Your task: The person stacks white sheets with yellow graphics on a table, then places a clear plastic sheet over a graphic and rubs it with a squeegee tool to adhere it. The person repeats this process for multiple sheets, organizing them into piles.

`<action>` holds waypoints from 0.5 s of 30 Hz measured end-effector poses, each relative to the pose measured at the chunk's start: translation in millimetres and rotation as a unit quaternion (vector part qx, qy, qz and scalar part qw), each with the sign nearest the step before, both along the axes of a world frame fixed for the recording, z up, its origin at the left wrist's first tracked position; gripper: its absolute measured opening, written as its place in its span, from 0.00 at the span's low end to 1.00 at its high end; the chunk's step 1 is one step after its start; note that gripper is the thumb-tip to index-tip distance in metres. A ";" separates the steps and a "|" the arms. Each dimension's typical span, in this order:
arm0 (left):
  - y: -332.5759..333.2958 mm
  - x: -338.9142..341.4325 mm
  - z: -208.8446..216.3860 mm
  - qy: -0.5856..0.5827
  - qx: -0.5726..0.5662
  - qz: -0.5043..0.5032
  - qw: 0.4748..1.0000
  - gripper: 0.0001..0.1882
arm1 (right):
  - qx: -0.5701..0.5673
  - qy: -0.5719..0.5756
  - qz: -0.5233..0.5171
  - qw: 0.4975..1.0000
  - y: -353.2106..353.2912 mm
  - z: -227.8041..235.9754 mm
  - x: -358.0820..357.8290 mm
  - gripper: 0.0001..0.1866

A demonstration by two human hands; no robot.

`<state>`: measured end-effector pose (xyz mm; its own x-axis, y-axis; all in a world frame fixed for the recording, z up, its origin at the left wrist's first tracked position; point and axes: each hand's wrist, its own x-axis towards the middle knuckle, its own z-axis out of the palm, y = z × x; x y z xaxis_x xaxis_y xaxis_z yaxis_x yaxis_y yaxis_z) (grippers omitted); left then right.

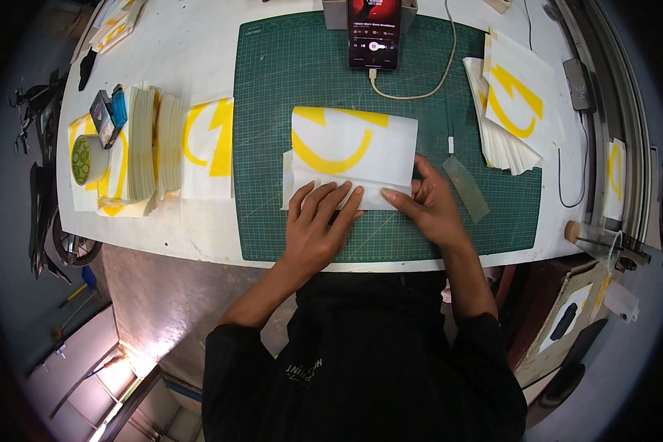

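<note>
A white sheet with yellow printed shapes, apparently folded, lies on the green cutting mat. My left hand rests flat on the sheet's near edge, its fingers spread and nothing gripped. At the sheet's near right corner, my right hand pinches the edge, thumb on top and fingers curled at the side. Part of another pale layer sticks out past the sheet's left side. Just right of my right hand lies a narrow translucent strip on the mat.
Stacks of folded white-and-yellow sheets stand at the left, beside a round green-patterned tub. More folded sheets lie at the right. A phone with a cable stands at the back. A small dark device sits at the right edge.
</note>
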<state>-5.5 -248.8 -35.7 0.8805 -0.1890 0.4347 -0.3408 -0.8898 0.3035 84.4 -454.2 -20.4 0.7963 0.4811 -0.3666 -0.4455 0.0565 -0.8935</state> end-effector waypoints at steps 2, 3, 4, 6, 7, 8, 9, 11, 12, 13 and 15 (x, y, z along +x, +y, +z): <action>-0.7 1.5 1.4 -0.011 -0.002 0.006 1.000 0.23 | 0.005 -0.009 -0.003 1.000 -0.8 -1.3 -0.7 0.37; -1.3 1.9 1.4 -0.019 -0.007 0.009 1.000 0.23 | 0.006 -0.021 -0.009 1.000 -1.3 -3.3 -1.1 0.37; -1.7 2.5 1.2 -0.026 -0.011 0.011 1.000 0.22 | 0.007 -0.033 -0.015 0.999 -1.7 -4.4 -1.4 0.37; -0.7 3.7 -4.2 -0.028 -0.010 0.003 1.000 0.21 | -0.007 -0.032 -0.063 0.997 -0.9 -4.1 -2.8 0.38; -0.4 3.8 -6.3 -0.029 -0.009 -0.001 1.000 0.21 | -0.014 -0.031 -0.088 0.996 -0.7 -4.0 -3.6 0.38; -0.1 3.3 -6.1 -0.024 -0.006 0.001 1.000 0.19 | -0.074 -0.125 -0.120 0.982 -0.6 -4.1 -6.0 0.36; 0.0 2.5 -5.1 -0.019 -0.004 0.002 1.000 0.18 | -0.133 -0.218 -0.150 0.955 -1.2 -3.4 -11.4 0.35; 0.0 -0.2 -5.2 -0.012 -0.007 0.007 1.000 0.16 | -0.217 -0.403 -0.149 0.877 -4.6 -1.3 -26.4 0.30; -1.1 -0.6 -5.0 -0.011 -0.013 0.008 1.000 0.16 | -0.241 -0.494 -0.120 0.827 -9.2 1.2 -35.6 0.27; -2.0 -1.0 -4.8 -0.009 -0.019 0.009 1.000 0.15 | -0.262 -0.580 -0.089 0.766 -11.8 3.2 -43.3 0.25; -4.4 -3.5 -5.2 -0.008 -0.012 0.010 1.000 0.15 | -0.310 -0.586 -0.001 0.749 -3.4 4.5 -51.1 0.16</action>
